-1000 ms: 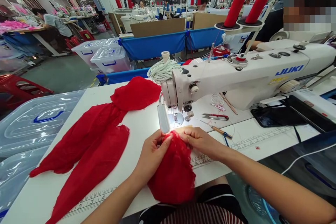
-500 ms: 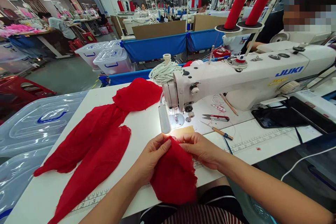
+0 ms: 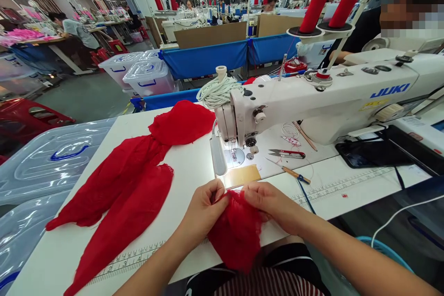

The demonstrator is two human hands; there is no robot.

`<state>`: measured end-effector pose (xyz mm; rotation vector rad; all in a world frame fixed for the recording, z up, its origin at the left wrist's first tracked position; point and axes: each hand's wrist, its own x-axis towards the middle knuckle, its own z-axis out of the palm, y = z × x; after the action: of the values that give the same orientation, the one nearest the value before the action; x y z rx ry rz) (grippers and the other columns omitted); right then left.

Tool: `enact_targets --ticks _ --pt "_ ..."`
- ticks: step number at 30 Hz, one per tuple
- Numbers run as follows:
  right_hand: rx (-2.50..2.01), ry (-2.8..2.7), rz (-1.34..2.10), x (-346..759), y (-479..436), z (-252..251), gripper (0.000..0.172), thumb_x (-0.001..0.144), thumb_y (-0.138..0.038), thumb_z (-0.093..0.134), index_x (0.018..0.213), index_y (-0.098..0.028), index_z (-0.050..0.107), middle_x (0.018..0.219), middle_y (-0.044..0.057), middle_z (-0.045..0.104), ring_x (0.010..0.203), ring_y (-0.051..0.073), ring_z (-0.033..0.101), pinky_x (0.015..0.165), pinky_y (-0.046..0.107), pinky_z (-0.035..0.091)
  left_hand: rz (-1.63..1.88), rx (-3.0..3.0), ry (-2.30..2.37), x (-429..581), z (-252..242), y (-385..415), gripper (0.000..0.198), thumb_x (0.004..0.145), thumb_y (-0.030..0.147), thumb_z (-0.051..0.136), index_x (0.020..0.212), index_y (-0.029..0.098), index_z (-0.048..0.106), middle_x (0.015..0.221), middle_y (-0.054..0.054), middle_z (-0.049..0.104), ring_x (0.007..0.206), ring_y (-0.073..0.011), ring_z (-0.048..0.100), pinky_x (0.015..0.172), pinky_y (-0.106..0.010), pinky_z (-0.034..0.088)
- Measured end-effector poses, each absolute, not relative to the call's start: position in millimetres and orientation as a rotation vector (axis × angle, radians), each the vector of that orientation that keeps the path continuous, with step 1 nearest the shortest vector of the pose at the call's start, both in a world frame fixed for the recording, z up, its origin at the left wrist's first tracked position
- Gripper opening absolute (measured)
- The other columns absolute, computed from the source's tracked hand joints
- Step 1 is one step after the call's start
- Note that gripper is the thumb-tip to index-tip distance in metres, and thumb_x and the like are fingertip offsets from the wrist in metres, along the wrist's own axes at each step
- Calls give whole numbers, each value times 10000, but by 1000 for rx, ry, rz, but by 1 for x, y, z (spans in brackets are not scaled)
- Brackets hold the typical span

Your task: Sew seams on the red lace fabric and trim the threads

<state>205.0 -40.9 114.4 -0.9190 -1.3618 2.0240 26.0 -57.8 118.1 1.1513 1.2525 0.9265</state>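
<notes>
My left hand (image 3: 204,210) and my right hand (image 3: 267,202) both pinch the top edge of a small red fabric piece (image 3: 239,236) at the front edge of the white sewing table (image 3: 187,171). The piece hangs over the edge toward my lap. Just beyond my hands stands the white JUKI sewing machine (image 3: 326,97), with its needle area (image 3: 239,152) lit by a small lamp. Long red fabric pieces (image 3: 121,185) lie spread on the table to my left.
Red-handled snips (image 3: 286,153) and a seam tool (image 3: 291,173) lie right of the needle. A dark tablet (image 3: 367,152) rests under the machine arm. Clear plastic bin lids (image 3: 52,157) sit at left. Red thread cones (image 3: 329,0) stand behind; another person sits at far right.
My hands have drawn the small red piece back from the needle toward the table's front edge, so more of it hangs over. The tan plate by the needle now shows.
</notes>
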Motion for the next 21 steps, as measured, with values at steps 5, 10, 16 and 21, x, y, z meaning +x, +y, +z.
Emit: enact_targets --ticks 5,10,16,21 --pt "-1181 -1657 1382 207 -39 120 257 784 -285 604 641 -196 409 583 -69 386 555 78 342 501 215 263 850 1147 1268 34 123 -53 263 693 389 642 774 183 498 533 93 377 482 -71 321 454 -191 264" --pt "-1139 -1748 1399 207 -35 122 104 814 -214 521 743 -204 445 649 -58 467 601 90 397 543 217 305 822 1131 1246 31 124 -46 384 680 418 676 941 152 583 534 87 396 484 -75 353 465 -201 275" --pt "-1179 -1888 1407 208 -25 120 170 833 -174 409 665 -191 430 593 -58 407 564 90 350 515 230 265 736 1002 1236 27 123 -42 401 658 488 704 856 161 583 501 59 491 434 -79 383 443 -208 257" --pt "-1203 -1953 1351 203 -22 120 243 849 -300 482 641 -195 413 602 -54 401 581 94 353 522 235 261 792 985 1188 29 121 -38 375 628 461 738 793 168 572 569 33 542 546 -125 494 521 -230 367"
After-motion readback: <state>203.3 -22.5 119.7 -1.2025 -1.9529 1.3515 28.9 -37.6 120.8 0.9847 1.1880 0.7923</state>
